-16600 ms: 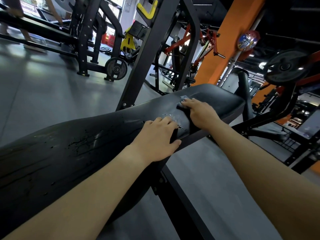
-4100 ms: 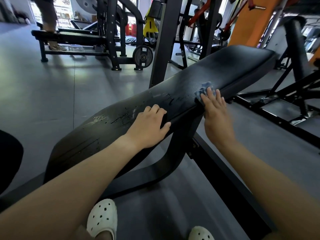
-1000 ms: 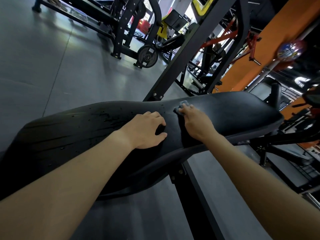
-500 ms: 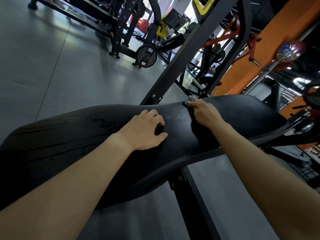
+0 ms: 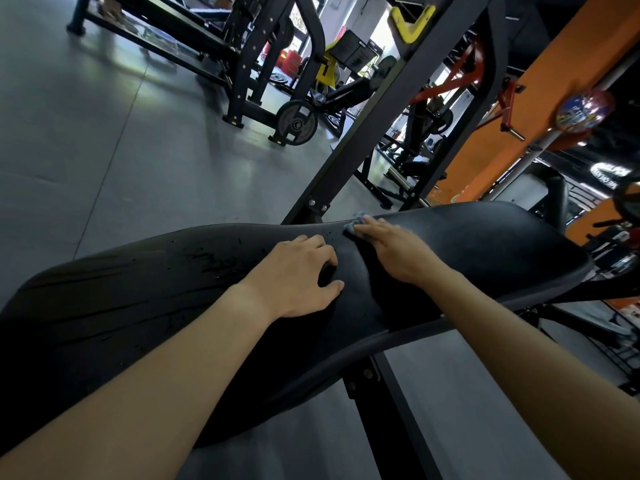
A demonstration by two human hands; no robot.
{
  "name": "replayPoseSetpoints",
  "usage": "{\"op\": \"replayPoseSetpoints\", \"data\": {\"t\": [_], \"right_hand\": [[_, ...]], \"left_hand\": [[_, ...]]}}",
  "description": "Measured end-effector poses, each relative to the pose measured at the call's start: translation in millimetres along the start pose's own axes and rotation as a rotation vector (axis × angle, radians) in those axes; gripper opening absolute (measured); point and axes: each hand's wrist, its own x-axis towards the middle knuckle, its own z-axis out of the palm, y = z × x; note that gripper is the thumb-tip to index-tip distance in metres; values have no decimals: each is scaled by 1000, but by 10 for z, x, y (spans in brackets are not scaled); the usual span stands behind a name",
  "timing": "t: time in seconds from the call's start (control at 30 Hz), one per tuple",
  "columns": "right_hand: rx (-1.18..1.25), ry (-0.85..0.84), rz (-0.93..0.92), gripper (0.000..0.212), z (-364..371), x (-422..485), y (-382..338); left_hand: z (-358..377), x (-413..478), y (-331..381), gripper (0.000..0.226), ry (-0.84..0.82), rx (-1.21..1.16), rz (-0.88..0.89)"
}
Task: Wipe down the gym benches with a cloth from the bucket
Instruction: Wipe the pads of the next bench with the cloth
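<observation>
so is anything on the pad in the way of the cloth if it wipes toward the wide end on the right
Nothing visible does. The right hand presses the cloth near the far edge of the bench pad, and the pad to its right looks bare. The left hand rests on the other side.

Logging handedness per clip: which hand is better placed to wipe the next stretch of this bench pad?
Right. The right hand presses the cloth flat on the bench pad, with more pad beyond it. The left hand holds no cloth; it rests on the pad, probably bracing.
</observation>
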Motion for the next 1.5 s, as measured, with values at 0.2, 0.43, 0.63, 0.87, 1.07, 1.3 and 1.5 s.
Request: {"op": "replayPoseSetpoints", "data": {"t": [0.2,0.43,0.63,0.87,1.07,1.3,1.5], "right_hand": [[-16,30,80,48,-64,210,-75],[16,-35,-111,56,157,-217,-396],[-32,-47,-46,56,8,-226,-283],[-10,-21,-28,58,72,-249,-392],[46,-65,-158,53,161,-695,-349],[16,-32,-41,55,156,-294,-390],[49,-11,82,46,155,343,-353]], "left_hand": [[-43,-64,-3,53,-58,12,-2],[-63,-102,-11,55,-78,62,4],[-73,-199,8,53,-65,145,-27],[-103,-339,47,53,-86,186,-33],[-128,-348,9,48,-71,193,-65],[-85,-314,1,46,-9,139,-86],[-112,-324,-29,46,-17,122,-81]]}}
